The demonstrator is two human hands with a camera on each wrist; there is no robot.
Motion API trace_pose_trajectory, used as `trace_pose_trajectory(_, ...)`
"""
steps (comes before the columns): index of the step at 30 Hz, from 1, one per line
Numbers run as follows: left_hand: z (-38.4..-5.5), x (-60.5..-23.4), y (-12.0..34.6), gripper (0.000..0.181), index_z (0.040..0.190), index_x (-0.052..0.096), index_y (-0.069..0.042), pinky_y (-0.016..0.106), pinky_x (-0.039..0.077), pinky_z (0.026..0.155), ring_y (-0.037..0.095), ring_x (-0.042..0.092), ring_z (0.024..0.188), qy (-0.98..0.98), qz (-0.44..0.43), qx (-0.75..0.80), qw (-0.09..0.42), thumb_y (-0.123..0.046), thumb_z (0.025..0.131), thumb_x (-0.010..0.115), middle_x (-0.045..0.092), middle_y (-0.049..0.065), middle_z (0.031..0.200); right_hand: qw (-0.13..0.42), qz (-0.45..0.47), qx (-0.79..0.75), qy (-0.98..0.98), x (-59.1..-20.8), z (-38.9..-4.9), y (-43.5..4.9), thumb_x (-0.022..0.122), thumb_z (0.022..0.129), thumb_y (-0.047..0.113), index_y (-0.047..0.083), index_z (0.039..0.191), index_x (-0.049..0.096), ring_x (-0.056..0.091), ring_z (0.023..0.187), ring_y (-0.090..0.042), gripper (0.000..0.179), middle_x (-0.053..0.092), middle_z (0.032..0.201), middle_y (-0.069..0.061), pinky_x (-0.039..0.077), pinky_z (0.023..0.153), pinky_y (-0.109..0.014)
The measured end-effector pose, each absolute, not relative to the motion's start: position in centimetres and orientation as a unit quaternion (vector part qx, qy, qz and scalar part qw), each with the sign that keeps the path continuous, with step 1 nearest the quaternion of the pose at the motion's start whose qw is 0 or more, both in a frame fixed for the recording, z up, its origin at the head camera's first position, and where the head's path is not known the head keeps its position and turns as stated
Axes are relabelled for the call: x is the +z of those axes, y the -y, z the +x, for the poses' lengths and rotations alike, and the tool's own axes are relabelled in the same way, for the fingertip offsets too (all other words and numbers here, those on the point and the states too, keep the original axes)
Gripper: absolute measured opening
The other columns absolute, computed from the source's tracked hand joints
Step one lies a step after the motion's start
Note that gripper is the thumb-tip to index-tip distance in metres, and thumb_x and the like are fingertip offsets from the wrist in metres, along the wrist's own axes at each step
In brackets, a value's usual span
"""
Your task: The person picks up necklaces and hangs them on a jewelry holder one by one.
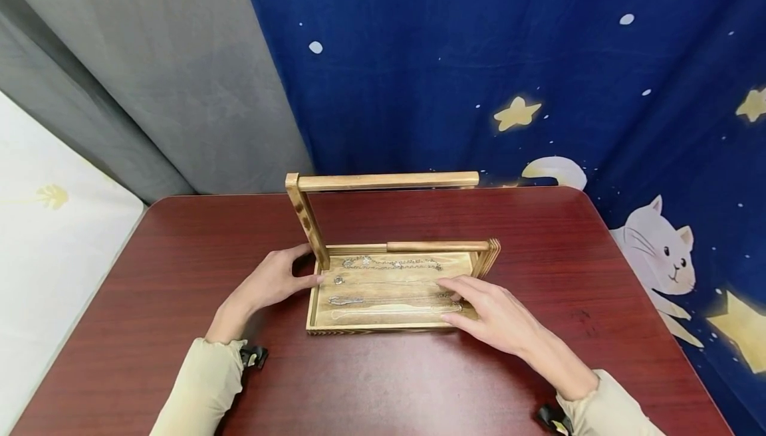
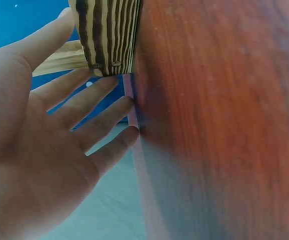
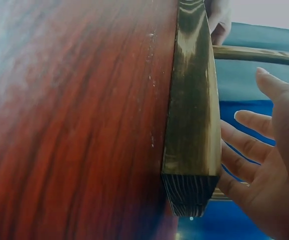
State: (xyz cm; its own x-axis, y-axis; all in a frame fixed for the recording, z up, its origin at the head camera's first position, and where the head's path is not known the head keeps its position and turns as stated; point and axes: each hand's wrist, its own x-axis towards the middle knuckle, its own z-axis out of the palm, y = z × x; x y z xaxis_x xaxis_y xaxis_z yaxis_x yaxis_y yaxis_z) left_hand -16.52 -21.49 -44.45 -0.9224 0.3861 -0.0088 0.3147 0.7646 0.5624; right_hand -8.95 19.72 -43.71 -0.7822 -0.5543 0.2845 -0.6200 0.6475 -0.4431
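A shallow wooden tray point(image 1: 383, 329) lies on the table with several necklaces stretched lengthwise in it. The rear one is a silver chain point(image 1: 395, 264) with small ornaments; in front are a fine necklace with a round pendant point(image 1: 339, 280), one with a long pendant point(image 1: 346, 300) and a thin pale one point(image 1: 365, 314). My left hand point(image 1: 272, 281) is at the tray's left end, thumb at the rim; its fingers look straight in the left wrist view. Over the tray's right end hovers my right hand point(image 1: 499, 313), thumb and fingers apart, hiding the chain ends there.
A wooden upright point(image 1: 307, 220) rises from the tray's left end and carries a high crossbar point(image 1: 389, 182). A shorter, lower bar point(image 1: 439, 246) runs along the back right. Beneath is the reddish-brown table point(image 1: 395, 383), with a blue curtain point(image 1: 407, 90) behind.
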Motion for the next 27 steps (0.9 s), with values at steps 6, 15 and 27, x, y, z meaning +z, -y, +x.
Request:
trace_pose_trajectory(6,-17.0,-44.1,21.5,0.067,0.139,0.056,-0.004,0.05,0.041,0.103,0.033,0.051,0.129,-0.933,0.189,0.297,0.074,-0.033,0.084,0.081,0.059,0.016,0.135,0.04,0.335,0.285,0.897,-44.1,-9.6,-19.0,0.074,0.091,0.031,0.016,0.131,0.064,0.066,0.095,-0.006,0.045,0.068,0.116,0.005,0.053,0.081,-0.031)
trace_pose_trajectory(15,-17.2,-44.2,21.5,0.063,0.136,0.06,-0.009,0.049,0.043,0.102,0.029,0.054,0.127,-0.926,0.189,0.318,0.073,-0.032,0.082,0.083,0.063,0.011,0.131,0.034,0.353,0.259,0.898,-44.7,-10.1,-18.3,0.073,0.092,0.031,0.017,0.121,0.07,0.061,0.111,-0.008,0.033,0.066,0.117,0.011,0.05,0.091,-0.035)
trace_pose_trajectory(27,-17.4,-44.3,21.7,0.054,0.129,0.064,-0.013,0.046,0.046,0.097,0.025,0.061,0.116,-0.915,0.185,0.347,0.088,-0.027,0.081,0.084,0.07,0.006,0.117,0.016,0.36,0.266,0.894,-45.0,-10.6,-16.9,0.076,0.089,0.025,0.02,0.115,0.073,0.063,0.101,-0.005,0.026,0.069,0.109,0.011,0.052,0.085,-0.029)
